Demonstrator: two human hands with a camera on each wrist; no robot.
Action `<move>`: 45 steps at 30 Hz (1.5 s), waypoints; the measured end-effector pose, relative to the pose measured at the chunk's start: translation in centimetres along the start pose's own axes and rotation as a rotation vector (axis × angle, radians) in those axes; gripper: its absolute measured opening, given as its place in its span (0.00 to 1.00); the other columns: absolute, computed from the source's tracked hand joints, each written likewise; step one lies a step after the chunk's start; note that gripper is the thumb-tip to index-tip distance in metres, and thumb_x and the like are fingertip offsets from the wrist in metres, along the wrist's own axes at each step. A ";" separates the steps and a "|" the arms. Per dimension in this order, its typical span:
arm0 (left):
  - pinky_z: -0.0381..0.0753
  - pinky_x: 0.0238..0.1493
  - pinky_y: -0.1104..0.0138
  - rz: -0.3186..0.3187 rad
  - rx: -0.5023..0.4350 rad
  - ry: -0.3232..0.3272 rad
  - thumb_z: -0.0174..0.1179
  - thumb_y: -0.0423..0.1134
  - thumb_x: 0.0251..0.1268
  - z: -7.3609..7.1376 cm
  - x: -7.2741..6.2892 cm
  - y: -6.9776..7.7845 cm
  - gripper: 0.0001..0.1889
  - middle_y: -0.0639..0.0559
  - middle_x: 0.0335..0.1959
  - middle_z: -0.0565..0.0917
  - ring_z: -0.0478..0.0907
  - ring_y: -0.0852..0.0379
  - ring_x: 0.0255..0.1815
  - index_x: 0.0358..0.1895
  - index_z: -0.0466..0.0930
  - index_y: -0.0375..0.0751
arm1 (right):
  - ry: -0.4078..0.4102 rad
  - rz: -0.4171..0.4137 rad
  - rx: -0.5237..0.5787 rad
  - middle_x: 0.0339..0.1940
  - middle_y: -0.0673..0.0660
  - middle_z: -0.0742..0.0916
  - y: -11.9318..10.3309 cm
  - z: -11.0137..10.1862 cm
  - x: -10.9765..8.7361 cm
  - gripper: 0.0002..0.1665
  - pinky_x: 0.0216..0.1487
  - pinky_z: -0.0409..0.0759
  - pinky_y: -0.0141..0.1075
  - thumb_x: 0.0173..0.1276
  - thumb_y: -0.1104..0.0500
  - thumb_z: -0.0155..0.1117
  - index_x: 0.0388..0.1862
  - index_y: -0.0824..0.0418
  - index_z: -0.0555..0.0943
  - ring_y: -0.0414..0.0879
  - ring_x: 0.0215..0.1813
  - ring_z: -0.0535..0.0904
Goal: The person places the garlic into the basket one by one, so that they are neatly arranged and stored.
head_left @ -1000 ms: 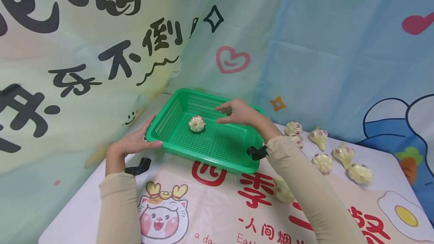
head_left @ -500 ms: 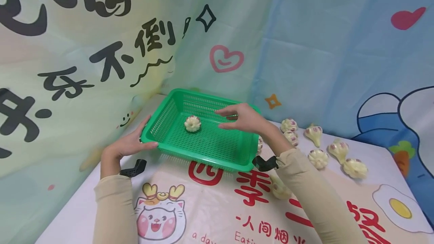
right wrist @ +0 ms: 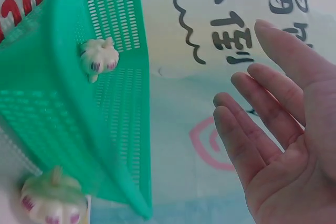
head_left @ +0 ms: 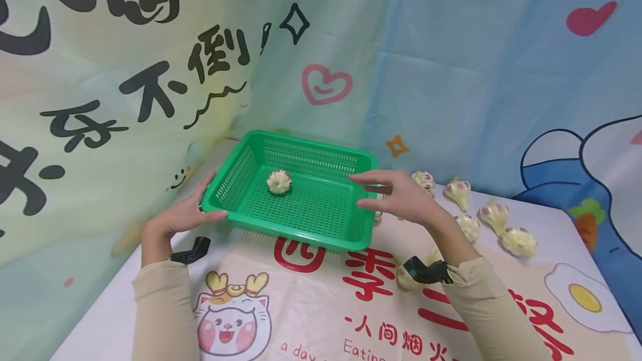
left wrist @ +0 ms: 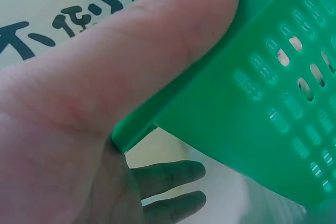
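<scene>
In the head view a green plastic basket (head_left: 311, 213) stands tilted toward me, with one garlic bulb (head_left: 278, 182) in it. My left hand (head_left: 183, 217) holds its left end; the left wrist view has the thumb (left wrist: 173, 40) along the rim and two fingers (left wrist: 170, 179) reaching below it outside. My right hand (head_left: 401, 196) hovers by the basket's right end, fingers spread and relaxed, holding nothing. The right wrist view shows that same hand (right wrist: 283, 129) apart from the basket rim (right wrist: 79, 93), and the garlic bulb (right wrist: 100, 56) inside.
Several garlic bulbs lie on the table to the right, among them one garlic bulb (head_left: 519, 242) near the printed egg and another garlic bulb (head_left: 457, 193) farther back. One garlic bulb (head_left: 408, 277) sits beside the right wrist camera. A printed cloth backdrop (head_left: 441, 71) rises behind the table.
My right hand has drawn back from above the basket's inside toward the right, over its right end. The left hand keeps its hold on the basket. The head view has shifted slightly.
</scene>
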State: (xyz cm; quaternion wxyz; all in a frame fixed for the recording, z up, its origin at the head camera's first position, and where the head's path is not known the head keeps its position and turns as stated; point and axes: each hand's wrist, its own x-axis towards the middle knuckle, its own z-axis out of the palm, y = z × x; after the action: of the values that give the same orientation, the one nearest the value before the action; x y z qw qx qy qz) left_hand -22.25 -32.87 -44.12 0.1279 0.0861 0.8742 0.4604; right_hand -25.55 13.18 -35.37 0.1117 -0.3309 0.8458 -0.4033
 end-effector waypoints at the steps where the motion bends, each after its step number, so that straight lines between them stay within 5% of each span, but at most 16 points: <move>1: 0.58 0.60 0.50 -0.001 -0.003 0.001 0.64 0.47 0.60 0.0 0.0 0.0 0.55 0.35 0.66 0.56 0.60 0.43 0.59 0.76 0.25 0.58 | 0.012 -0.001 0.000 0.65 0.57 0.77 0.3 0.0 -0.6 0.33 0.58 0.75 0.44 0.60 0.52 0.69 0.65 0.54 0.74 0.54 0.63 0.75; 10: 0.56 0.61 0.47 0.006 -0.028 -0.010 0.62 0.46 0.61 0.0 0.0 -0.1 0.55 0.34 0.65 0.56 0.59 0.42 0.59 0.76 0.24 0.58 | 0.078 -0.048 0.010 0.62 0.59 0.79 2.8 0.4 -5.2 0.32 0.56 0.76 0.44 0.61 0.57 0.69 0.65 0.59 0.74 0.53 0.62 0.75; 23: 0.58 0.60 0.49 0.004 -0.009 -0.003 0.63 0.45 0.61 -0.1 0.0 0.1 0.54 0.36 0.62 0.58 0.60 0.44 0.57 0.75 0.24 0.63 | 0.102 0.116 0.000 0.64 0.55 0.78 6.0 1.2 -10.4 0.31 0.53 0.77 0.30 0.62 0.53 0.68 0.65 0.51 0.74 0.53 0.61 0.77; 32: 0.58 0.59 0.50 0.002 -0.003 -0.006 0.62 0.46 0.62 0.0 0.1 0.1 0.54 0.36 0.61 0.59 0.60 0.44 0.57 0.75 0.23 0.62 | 0.107 0.195 0.062 0.65 0.58 0.76 8.0 2.1 -12.5 0.29 0.54 0.77 0.46 0.64 0.53 0.66 0.65 0.50 0.74 0.62 0.62 0.74; 45: 0.57 0.60 0.46 -0.019 -0.006 -0.012 0.62 0.46 0.62 0.0 0.0 0.4 0.54 0.35 0.64 0.56 0.57 0.41 0.60 0.75 0.22 0.62 | 0.106 0.246 0.093 0.63 0.59 0.78 9.9 3.6 -13.9 0.33 0.54 0.76 0.39 0.60 0.51 0.69 0.64 0.58 0.74 0.62 0.64 0.71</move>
State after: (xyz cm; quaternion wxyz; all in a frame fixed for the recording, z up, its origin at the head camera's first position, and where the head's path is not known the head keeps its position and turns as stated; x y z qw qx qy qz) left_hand -22.25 -32.69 -43.82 0.1377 0.0802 0.8727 0.4614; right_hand -18.03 24.53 -46.28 0.1308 -0.1975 0.8650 -0.4423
